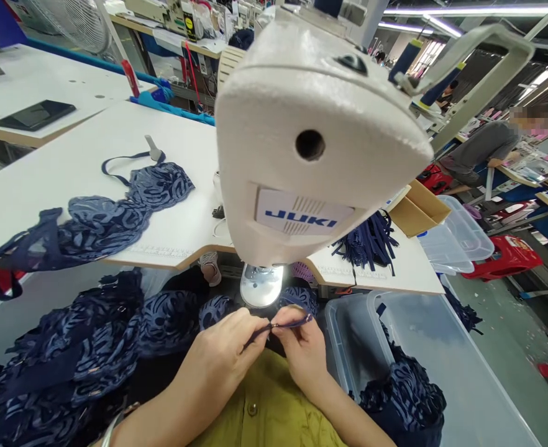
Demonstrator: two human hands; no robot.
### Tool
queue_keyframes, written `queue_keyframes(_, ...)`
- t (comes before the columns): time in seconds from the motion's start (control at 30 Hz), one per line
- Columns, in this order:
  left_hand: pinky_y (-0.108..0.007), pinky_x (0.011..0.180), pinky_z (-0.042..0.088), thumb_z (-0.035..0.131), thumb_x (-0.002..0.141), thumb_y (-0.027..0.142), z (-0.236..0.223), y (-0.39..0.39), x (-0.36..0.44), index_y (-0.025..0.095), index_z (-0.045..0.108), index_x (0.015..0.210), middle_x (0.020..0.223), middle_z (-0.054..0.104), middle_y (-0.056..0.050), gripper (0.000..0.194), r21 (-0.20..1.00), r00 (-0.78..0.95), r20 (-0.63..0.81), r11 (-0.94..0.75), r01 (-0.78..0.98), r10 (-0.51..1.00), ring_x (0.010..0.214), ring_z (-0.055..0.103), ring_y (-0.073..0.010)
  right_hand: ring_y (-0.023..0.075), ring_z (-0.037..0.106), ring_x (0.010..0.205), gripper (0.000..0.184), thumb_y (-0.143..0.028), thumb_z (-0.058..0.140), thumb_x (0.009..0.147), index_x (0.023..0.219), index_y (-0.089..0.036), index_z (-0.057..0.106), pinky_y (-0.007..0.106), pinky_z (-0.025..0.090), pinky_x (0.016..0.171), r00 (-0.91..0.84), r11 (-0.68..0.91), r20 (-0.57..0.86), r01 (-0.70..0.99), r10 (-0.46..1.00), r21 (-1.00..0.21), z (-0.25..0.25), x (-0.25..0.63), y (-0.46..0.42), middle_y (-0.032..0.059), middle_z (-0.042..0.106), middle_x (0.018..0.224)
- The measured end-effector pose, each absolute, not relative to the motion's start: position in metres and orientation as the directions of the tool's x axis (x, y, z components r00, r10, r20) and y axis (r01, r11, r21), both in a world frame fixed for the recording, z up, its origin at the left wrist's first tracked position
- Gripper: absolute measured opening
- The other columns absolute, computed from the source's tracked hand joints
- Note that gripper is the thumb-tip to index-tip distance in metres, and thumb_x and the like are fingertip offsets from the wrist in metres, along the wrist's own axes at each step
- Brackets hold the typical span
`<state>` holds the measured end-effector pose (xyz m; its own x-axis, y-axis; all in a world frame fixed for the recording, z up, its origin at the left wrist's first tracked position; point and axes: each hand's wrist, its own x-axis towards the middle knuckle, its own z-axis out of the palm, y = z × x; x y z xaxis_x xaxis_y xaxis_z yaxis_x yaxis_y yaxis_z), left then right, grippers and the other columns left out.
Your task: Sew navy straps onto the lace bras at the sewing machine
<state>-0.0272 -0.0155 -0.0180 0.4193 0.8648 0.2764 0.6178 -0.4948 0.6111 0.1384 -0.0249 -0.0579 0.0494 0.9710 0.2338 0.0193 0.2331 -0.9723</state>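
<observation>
Head view. Left hand (222, 347): thumb and fingertips pressed together on a narrow navy strap (298, 322). Right hand (304, 351): likewise closed on the strap, just beside the left fingertips. A small shiny piece shows between the two pinches; too small to identify. Strap end projects past the right fingertips. Whether it joins the patterned cups behind the hands: cannot tell.

Step in hand (judged): two-handed handling of the strap at the small piece, away from the needle. The next move calls for a firm pinch on both sides and the strap kept untwisted; a loosened finger could let the piece slip.

Beyond the hands: JUKI sewing machine (311, 174), its lamp-lit plate (261, 287) just past the fingertips. Forward and left of the left hand, on the bench (64, 149): a navy patterned bra (109, 226), one strap looped at a grey clip (153, 149). Left of the left hand, lower: a heap of similar bras (92, 341). Forward-right of the right hand: a bundle of navy straps (371, 243) and an open cardboard box (420, 208). Right of the right hand: more navy garments (411, 394) in a translucent bin (470, 366).
</observation>
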Motion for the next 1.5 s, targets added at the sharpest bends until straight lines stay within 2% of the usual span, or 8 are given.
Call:
queue_keyframes(0.17,-0.02,0.061,0.048,0.041,0.097,0.027,-0.019,-0.02,-0.025,0.02,0.06,0.101,0.077,0.059,0.001,0.021,0.476,0.42,0.44,-0.603,0.64,0.793,0.07,0.06,-0.0118,0.0167,0.062,0.071,0.018,-0.037,0.059,0.09,0.078,-0.024,0.06,0.032,0.053,0.066,0.095,0.402,0.416,0.132,0.904,-0.906,-0.065,0.138,-0.027,0.0021,0.063,0.074)
queue_keyframes(0.47,-0.021,0.057,0.043,0.04,0.098,0.024,-0.017,-0.018,-0.022,0.019,0.06,0.102,0.073,0.056,0.002,0.021,0.403,0.443,0.509,-0.659,0.635,0.738,0.064,0.056,-0.0113,0.016,0.061,0.077,0.007,-0.021,0.06,0.089,0.085,-0.026,0.059,0.032,0.051,0.071,0.078,0.491,0.504,0.14,0.86,-0.86,-0.067,0.14,-0.027,0.0001,0.064,0.079)
queue_keyframes(0.6,-0.021,0.058,0.043,0.044,0.096,0.026,-0.013,-0.015,-0.022,0.022,0.061,0.092,0.072,0.056,0.003,0.019,0.574,0.451,0.348,-0.567,0.591,0.822,0.065,0.056,-0.011,0.0134,0.059,0.074,0.01,-0.016,0.055,0.091,0.088,-0.026,0.055,0.027,0.049,0.068,0.037,0.49,0.502,0.165,0.864,-0.856,-0.06,0.14,-0.027,-0.0015,0.061,0.081)
queue_keyframes(0.77,-0.019,0.063,0.046,0.046,0.095,0.03,0.002,-0.002,-0.028,0.024,0.061,0.086,0.08,0.062,0.005,0.018,0.739,0.464,0.109,-0.384,0.553,0.879,0.072,0.06,-0.0099,0.013,0.06,0.077,0.003,-0.022,0.055,0.092,0.093,-0.024,0.057,0.025,0.049,0.071,0.003,0.304,0.307,0.136,0.952,-0.943,-0.042,0.136,-0.014,-0.0005,0.062,0.085)
queue_keyframes(0.93,-0.028,0.072,0.049,0.041,0.097,0.032,0.007,0.018,-0.037,0.02,0.059,0.105,0.091,0.064,-0.002,0.023,0.421,0.425,0.365,-0.554,0.718,0.828,0.082,0.062,-0.0172,0.0136,0.058,0.077,0.007,-0.03,0.056,0.092,0.093,-0.023,0.058,0.025,0.046,0.072,0.037,0.165,0.178,0.232,0.983,-0.959,-0.025,0.126,0.005,-0.0011,0.062,0.085)
queue_keyframes(1.1,-0.035,0.092,0.042,0.037,0.098,0.018,-0.006,0.025,-0.04,0.015,0.059,0.113,0.108,0.068,-0.008,0.027,0.124,0.495,0.638,-0.714,0.689,0.59,0.099,0.059,-0.0195,0.0146,0.051,0.075,0.006,-0.028,0.055,0.09,0.091,-0.023,0.055,0.027,0.042,0.071,0.107,0.112,0.15,0.302,0.983,-0.947,-0.023,0.121,0.015,-0.0013,0.055,0.083)
queue_keyframes(1.33,-0.037,0.104,0.031,0.058,0.091,0.022,-0.041,0.011,-0.036,0.019,0.057,0.124,0.108,0.073,-0.003,0.033,0.088,0.491,0.704,-0.749,0.657,0.513,0.11,0.06,-0.0176,0.0119,0.044,0.067,0.02,-0.022,0.058,0.083,0.102,-0.024,0.05,0.024,0.04,0.067,0.013,0.011,0.011,0.004,1.0,-1.0,-0.024,0.126,0.031,-0.0052,0.044,0.077)
queue_keyframes(1.5,-0.034,0.095,0.029,0.029,0.1,0.019,-0.055,0.009,-0.04,0.029,0.051,0.132,0.116,0.07,0.001,0.04,0.118,0.501,0.626,-0.708,0.697,0.598,0.117,0.056,-0.0138,0.013,0.05,0.073,0.011,-0.024,0.052,0.086,0.097,-0.023,0.053,0.024,0.043,0.069,0.019,0.0,-0.001,-0.042,1.0,-0.999,-0.023,0.13,0.04,-0.004,0.05,0.078)
